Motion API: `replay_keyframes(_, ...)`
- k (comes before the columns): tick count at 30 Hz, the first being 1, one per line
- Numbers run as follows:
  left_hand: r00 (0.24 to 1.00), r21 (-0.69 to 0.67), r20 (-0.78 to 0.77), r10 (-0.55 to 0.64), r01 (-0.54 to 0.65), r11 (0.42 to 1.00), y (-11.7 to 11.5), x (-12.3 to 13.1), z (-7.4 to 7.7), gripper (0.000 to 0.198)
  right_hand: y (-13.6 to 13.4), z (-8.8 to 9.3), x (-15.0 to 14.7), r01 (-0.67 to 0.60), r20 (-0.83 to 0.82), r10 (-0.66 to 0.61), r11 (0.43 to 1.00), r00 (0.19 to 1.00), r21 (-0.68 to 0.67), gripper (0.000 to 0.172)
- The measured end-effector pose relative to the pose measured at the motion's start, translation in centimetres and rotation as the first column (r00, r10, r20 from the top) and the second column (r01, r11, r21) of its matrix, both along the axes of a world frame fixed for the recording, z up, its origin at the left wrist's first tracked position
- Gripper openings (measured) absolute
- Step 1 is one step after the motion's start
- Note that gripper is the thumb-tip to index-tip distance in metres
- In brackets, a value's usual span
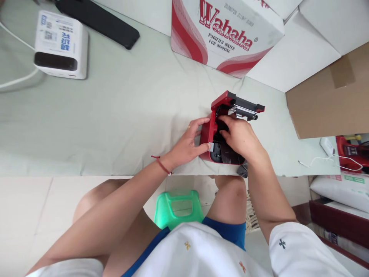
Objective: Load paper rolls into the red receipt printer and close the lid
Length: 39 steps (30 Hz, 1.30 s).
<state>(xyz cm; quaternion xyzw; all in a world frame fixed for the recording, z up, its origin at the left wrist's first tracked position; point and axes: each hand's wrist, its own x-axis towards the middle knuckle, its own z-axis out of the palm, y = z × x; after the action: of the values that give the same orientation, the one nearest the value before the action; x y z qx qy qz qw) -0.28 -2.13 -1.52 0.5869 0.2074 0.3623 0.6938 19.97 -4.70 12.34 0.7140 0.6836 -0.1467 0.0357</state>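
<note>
A small red and black machine (pixel 205 134), which looks like a label printer, stands at the table's front edge with its lid (pixel 227 100) raised. Under the lid a dark roller and a metal strip show. My left hand (pixel 190 144) grips the machine's left side, thumb on the grey tab at the front corner and fingers along the outer wall. Into the open black compartment reaches my right hand (pixel 240 138), its fingers and thumb curled; their tips are partly lost in the dark inside, and I cannot see what lies between them.
A white box-shaped device (pixel 62 71) with a cable and a long black object (pixel 100 23) lie at the back left. Behind the machine stands a Wahaha carton (pixel 225 38), with a brown carton (pixel 328 92) to its right. A green stool (pixel 178 207) is below the table.
</note>
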Motion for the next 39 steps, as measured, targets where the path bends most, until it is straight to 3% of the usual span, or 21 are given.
replay_keyframes(4, 1.0, 0.013, -0.011, 0.0, 0.0, 1.0, 0.0, -0.1, -0.1, 0.076, -3.1, 2.0, 0.7, -0.067, -0.239, 0.096, 0.989, 0.966, 0.129, 0.036)
replay_keyframes(7, 1.0, 0.03, -0.025, 0.0, 0.001, 1.0, 0.0, -0.2, -0.1, 0.077, -5.4, 3.7, 1.2, 0.011, -0.405, 0.14, 0.937, 0.903, 0.349, 0.023)
replay_keyframes(10, 0.999, 0.032, -0.04, 0.006, -0.005, 0.999, -0.1, -0.2, 0.1, 0.076, -5.5, 4.0, 2.3, 0.097, -0.239, 0.056, 0.807, 0.969, 0.582, 0.036)
replay_keyframes(12, 0.999, 0.031, -0.044, 0.013, -0.011, 0.999, -0.2, -0.2, 0.2, 0.076, -4.6, 3.2, 3.2, 0.038, -0.096, 0.028, 0.781, 0.995, 0.623, 0.051)
replay_keyframes(14, 0.999, 0.03, -0.038, 0.015, -0.014, 0.999, -0.2, -0.2, 0.2, 0.076, -3.7, 2.2, 4.0, -0.035, -0.043, 0.073, 0.815, 0.996, 0.579, 0.062)
replay_keyframes(17, 1.0, 0.027, -0.025, 0.005, -0.005, 1.0, -0.1, -0.2, 0.2, 0.074, -3.7, 1.6, 4.1, -0.085, -0.063, 0.141, 0.836, 0.988, 0.543, 0.059)
replay_keyframes(20, 1.0, 0.017, -0.012, 0.021, -0.021, 1.0, 0.2, -0.5, 0.5, 0.074, -5.2, 2.4, 3.0, -0.051, -0.094, 0.121, 0.838, 0.988, 0.543, 0.043)
replay_keyframes(22, 0.999, 0.019, -0.001, 0.044, -0.044, 0.999, 0.5, -0.7, 0.9, 0.073, -6.6, 3.2, 2.2, -0.051, -0.109, 0.118, 0.872, 0.987, 0.486, 0.036)
replay_keyframes(27, 0.997, 0.136, -0.013, 0.071, -0.068, 0.988, 0.5, -1.0, 2.4, 0.056, -8.9, 3.8, 1.1, -0.141, -0.048, 0.158, 0.958, 0.986, 0.251, 0.039)
replay_keyframes(31, 0.995, 0.19, -0.067, 0.076, -0.062, 0.98, -0.1, -0.6, 3.2, 0.061, -8.6, 3.9, 0.6, -0.177, 0.096, 0.162, 0.97, 0.982, 0.167, 0.046)
replay_keyframes(35, 0.991, 0.184, -0.074, 0.113, -0.098, 0.978, -0.4, -0.1, 3.2, 0.066, -7.5, 4.8, -0.6, -0.175, 0.242, 0.159, 0.984, 0.957, 0.042, 0.041)
replay_keyframes(39, 0.996, 0.181, -0.036, 0.086, -0.078, 0.98, -0.2, 0.0, 2.4, 0.049, -6.9, 5.2, -1.7, -0.133, 0.279, 0.129, 0.991, 0.951, -0.005, 0.04)
